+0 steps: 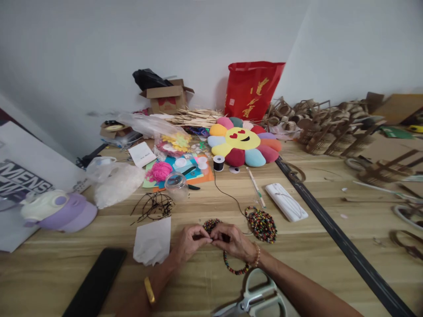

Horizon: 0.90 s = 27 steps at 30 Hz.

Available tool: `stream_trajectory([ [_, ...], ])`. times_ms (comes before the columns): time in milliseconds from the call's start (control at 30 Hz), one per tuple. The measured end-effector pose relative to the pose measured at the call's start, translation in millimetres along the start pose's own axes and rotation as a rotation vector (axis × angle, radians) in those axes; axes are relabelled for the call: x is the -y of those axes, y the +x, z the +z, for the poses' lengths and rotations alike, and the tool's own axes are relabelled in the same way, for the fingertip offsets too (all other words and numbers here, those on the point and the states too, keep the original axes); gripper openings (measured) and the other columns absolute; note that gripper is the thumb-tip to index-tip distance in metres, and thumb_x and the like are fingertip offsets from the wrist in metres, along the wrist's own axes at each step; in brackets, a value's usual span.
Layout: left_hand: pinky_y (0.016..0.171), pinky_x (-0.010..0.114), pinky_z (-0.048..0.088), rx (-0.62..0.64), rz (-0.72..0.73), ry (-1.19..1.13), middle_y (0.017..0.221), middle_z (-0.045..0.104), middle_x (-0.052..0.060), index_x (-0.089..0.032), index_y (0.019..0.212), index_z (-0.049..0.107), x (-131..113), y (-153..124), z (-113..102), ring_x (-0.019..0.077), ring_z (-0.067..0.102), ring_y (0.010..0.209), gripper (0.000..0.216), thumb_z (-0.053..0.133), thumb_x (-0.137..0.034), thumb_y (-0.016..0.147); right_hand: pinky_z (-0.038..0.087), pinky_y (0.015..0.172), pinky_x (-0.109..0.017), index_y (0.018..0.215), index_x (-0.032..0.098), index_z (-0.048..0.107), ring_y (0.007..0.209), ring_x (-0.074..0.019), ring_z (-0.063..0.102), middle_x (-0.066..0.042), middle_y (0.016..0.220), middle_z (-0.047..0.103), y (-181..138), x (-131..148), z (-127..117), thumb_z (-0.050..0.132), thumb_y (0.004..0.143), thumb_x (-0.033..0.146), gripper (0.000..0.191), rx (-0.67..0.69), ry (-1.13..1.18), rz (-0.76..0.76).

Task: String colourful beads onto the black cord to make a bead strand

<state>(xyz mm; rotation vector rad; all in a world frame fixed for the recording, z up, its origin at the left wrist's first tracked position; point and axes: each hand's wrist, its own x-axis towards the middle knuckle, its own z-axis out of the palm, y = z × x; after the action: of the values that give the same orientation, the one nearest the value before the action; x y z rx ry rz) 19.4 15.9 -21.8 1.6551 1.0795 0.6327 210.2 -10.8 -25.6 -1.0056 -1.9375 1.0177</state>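
My left hand (190,241) and my right hand (233,241) meet fingertip to fingertip over the wooden table (297,264), both pinched on a strand of colourful beads (235,268) that loops down below my right wrist. A small cluster of beads (211,225) lies just behind my fingers. A flat coil of multicoloured beads (262,226) rests to the right of my right hand. A thin black thread (228,193) runs from the beads back to a black spool (218,163).
Scissors (253,299) lie at the near edge, a black phone (95,284) and white paper (152,241) to the left. A white box (286,201), a flower pillow (243,141), a red bag (253,88), craft clutter and wooden parts (330,127) fill the back.
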Motion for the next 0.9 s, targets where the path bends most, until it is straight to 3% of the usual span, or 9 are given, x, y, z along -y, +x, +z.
stream_trajectory([
  [167, 0.067, 0.026, 0.044, 0.017, 0.034, 0.039, 0.066, 0.067, 0.003, -0.015, 0.065, 0.069, -4, -1, -2, 0.0168, 0.059, 0.067, 0.014, 0.067, -0.028, 0.07, 0.039, 0.056, -0.02, 0.079, 0.015, 0.061, 0.062, -0.011, 0.05, 0.0, 0.071, 0.057, 0, 1, 0, 0.059, 0.08, 0.016, 0.003, -0.014, -0.029, -0.033],
  [500, 0.062, 0.024, 0.043, 0.064, -0.062, -0.181, 0.063, 0.067, 0.003, -0.013, 0.066, 0.064, 0, 3, -8, 0.0153, 0.058, 0.063, 0.028, 0.068, -0.041, 0.069, 0.037, 0.057, -0.021, 0.069, 0.018, 0.051, 0.061, -0.0111, 0.047, 0.002, 0.068, 0.052, -3, 4, -3, 0.062, 0.07, 0.015, 0.012, -0.017, -0.08, -0.12],
  [700, 0.06, 0.024, 0.042, 0.051, -0.044, -0.159, 0.061, 0.064, 0.002, -0.013, 0.063, 0.064, 2, 4, -6, 0.0137, 0.055, 0.059, 0.03, 0.071, -0.042, 0.066, 0.035, 0.051, -0.019, 0.075, 0.017, 0.055, 0.056, -0.0091, 0.045, 0.003, 0.066, 0.052, -3, 8, -5, 0.063, 0.077, 0.022, 0.01, -0.041, -0.006, 0.011],
  [900, 0.062, 0.024, 0.041, 0.052, -0.007, -0.11, 0.065, 0.064, 0.003, -0.013, 0.066, 0.067, 7, 3, -5, 0.0144, 0.055, 0.063, 0.028, 0.07, -0.041, 0.069, 0.036, 0.051, -0.017, 0.08, 0.015, 0.059, 0.055, -0.0085, 0.046, 0.003, 0.066, 0.053, -2, 6, -3, 0.06, 0.08, 0.019, 0.004, -0.001, 0.081, 0.007],
])
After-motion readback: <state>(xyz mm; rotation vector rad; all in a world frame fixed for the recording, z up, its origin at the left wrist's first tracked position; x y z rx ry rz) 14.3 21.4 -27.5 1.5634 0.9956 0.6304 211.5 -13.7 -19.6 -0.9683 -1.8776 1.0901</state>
